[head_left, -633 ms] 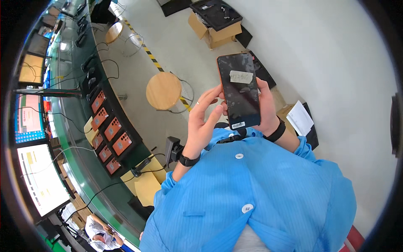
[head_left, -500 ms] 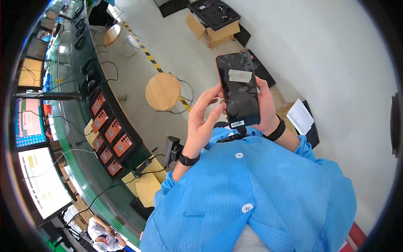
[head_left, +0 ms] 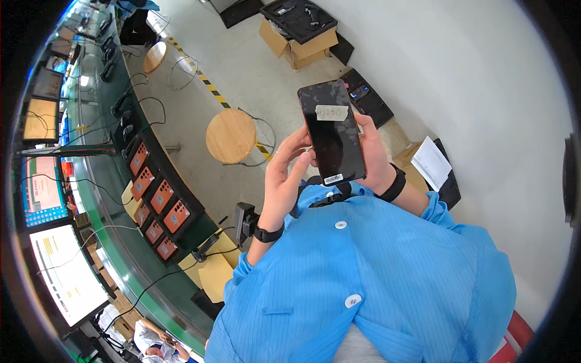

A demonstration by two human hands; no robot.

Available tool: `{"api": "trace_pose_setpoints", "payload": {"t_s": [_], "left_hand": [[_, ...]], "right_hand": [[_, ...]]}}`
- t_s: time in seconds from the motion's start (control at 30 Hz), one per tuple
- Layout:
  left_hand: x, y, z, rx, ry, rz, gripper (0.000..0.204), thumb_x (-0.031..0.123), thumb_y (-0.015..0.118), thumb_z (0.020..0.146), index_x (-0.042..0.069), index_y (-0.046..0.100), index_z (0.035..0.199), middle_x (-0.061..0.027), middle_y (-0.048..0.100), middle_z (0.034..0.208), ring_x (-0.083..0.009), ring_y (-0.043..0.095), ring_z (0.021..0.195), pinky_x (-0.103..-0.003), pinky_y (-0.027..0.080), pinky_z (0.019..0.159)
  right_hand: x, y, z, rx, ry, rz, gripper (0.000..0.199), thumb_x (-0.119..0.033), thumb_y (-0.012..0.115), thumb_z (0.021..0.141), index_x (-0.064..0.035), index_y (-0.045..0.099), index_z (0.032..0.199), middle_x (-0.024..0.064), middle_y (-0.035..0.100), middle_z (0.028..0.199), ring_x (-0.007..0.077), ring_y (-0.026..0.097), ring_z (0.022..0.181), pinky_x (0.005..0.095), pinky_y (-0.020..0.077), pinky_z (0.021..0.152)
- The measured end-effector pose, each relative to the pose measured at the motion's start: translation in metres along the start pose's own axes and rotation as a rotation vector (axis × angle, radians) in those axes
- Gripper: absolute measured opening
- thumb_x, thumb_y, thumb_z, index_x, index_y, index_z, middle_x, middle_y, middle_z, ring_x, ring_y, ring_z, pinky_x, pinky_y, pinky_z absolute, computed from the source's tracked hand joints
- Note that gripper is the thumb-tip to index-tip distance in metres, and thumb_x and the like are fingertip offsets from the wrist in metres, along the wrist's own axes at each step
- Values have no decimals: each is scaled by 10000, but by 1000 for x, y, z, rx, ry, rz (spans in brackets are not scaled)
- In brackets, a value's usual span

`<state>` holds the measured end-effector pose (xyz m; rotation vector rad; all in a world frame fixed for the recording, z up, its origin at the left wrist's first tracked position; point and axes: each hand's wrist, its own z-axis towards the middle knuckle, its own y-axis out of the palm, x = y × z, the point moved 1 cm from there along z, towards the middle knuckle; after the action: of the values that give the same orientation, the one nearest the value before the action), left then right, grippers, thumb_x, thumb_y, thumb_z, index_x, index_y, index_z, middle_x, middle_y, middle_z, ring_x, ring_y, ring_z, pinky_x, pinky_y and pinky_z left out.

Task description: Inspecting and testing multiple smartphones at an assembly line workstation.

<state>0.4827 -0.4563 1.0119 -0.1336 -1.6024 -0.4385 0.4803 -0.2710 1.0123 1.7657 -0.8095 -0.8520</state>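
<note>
Upright in front of my chest is a smartphone (head_left: 333, 148) with a dark, smudged screen and an orange-red edge. A pale strip of tape with handwriting crosses its upper screen, and a small white label sits at its bottom edge. My right hand (head_left: 377, 156) grips the phone along its right side, the fingers hidden behind it. At the left side, my left hand (head_left: 282, 174) has its fingers bent against the phone's edge, with the thumb close to it; some fingertips are hidden. Both wrists wear black bands, and a black device (head_left: 244, 222) sits on the left one.
Several orange phones (head_left: 162, 196) lie in a black tray on the green bench (head_left: 172, 296) at left, beside monitors (head_left: 66, 272) and cables. A round wooden stool (head_left: 230, 136) stands ahead. Cardboard boxes (head_left: 310, 53) are on the floor near the white wall. Another person (head_left: 158, 342) sits at lower left.
The phone and both hands have shifted slightly left in view, and the phone tilts a little more. The surroundings have shifted slightly too. The grip looks the same.
</note>
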Motion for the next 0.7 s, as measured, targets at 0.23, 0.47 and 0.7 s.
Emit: {"api": "trace_pose_setpoints", "payload": {"t_s": [0.23, 0.47, 0.7], "left_hand": [[-1, 3, -6, 16, 1, 55, 502, 105, 543, 1015, 6, 430, 1494, -116, 610, 1298, -164, 593, 1114, -321, 479, 938], [-6, -2, -9, -3, -38, 48, 495, 106, 541, 1018, 12, 436, 1492, -129, 610, 1303, -169, 593, 1117, -329, 485, 939], [-12, -7, -9, -32, -17, 64, 498, 115, 564, 1008, 68, 458, 1493, -101, 581, 1321, -186, 588, 1146, -353, 511, 955]], "right_hand": [[2, -3, 1, -33, -4, -40, 593, -504, 341, 1026, -61, 570, 1347, 145, 665, 1239, 256, 674, 1077, 395, 551, 957], [5, -8, 0, 23, -15, -49, 580, -501, 341, 1031, -66, 578, 1332, 132, 669, 1223, 241, 674, 1077, 394, 551, 959], [7, -5, -2, 14, -14, 4, 581, -490, 335, 1034, -54, 572, 1338, 143, 662, 1238, 245, 663, 1101, 378, 539, 978]]}}
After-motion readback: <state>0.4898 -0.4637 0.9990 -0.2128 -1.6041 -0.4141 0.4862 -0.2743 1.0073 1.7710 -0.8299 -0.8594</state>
